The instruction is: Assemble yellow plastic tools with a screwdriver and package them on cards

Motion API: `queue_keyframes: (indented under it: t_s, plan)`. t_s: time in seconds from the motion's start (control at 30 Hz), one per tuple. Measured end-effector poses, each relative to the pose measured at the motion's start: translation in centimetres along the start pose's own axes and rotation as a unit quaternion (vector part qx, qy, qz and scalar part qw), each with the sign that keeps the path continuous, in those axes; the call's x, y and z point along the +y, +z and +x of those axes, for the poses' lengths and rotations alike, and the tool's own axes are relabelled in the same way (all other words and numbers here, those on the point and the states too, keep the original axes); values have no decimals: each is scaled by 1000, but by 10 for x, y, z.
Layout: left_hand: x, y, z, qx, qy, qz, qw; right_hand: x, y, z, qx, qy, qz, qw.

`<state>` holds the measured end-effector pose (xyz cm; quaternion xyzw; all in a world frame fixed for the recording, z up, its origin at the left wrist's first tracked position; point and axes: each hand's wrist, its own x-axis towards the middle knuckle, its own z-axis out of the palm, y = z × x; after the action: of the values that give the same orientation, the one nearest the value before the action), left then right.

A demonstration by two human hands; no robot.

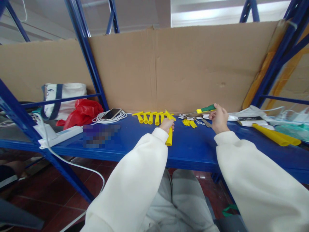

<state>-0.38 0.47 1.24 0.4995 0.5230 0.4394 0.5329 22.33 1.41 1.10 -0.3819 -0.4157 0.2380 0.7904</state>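
Observation:
My left hand [167, 125] is closed around a yellow T-shaped plastic piece [169, 138], whose tube end points toward me. In my right hand [219, 118] is a screwdriver [206, 109] with a green and yellow handle, its shaft pointing left. Several similar yellow T-shaped pieces [145, 118] stand in a row left of my left hand. Between my hands lie small yellow parts [189, 123], a little pile of small metal parts [200, 122] and some black and white pieces [190, 117]. A flat metal-looking piece [207, 123] lies beside my right hand.
Long yellow tubes [275, 133] lie at the right on the blue shelf [193, 148]. A phone [112, 113] with a coiled white cable, a red bag [84, 112] and a power strip [64, 135] are at the left. A cardboard sheet [193, 67] walls the back, between blue posts.

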Motion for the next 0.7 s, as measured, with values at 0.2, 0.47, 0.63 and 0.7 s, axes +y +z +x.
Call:
queue_keyframes:
  t_s: [0.2, 0.47, 0.63, 0.7]
  plan:
    - [-1, 1, 0, -8, 14, -10, 1000, -4, 5, -11, -58, 112, -67, 990]
    - [0, 3, -4, 3, 31, -16, 999, 3, 12, -28, -287, 234, -190, 909]
    - [2, 4, -6, 9, 78, 10, 997, 7, 6, -29, -422, 153, -270, 852]
    - [2, 3, -8, 0, 105, 19, 994, 11, 3, -22, -406, 117, -293, 858]
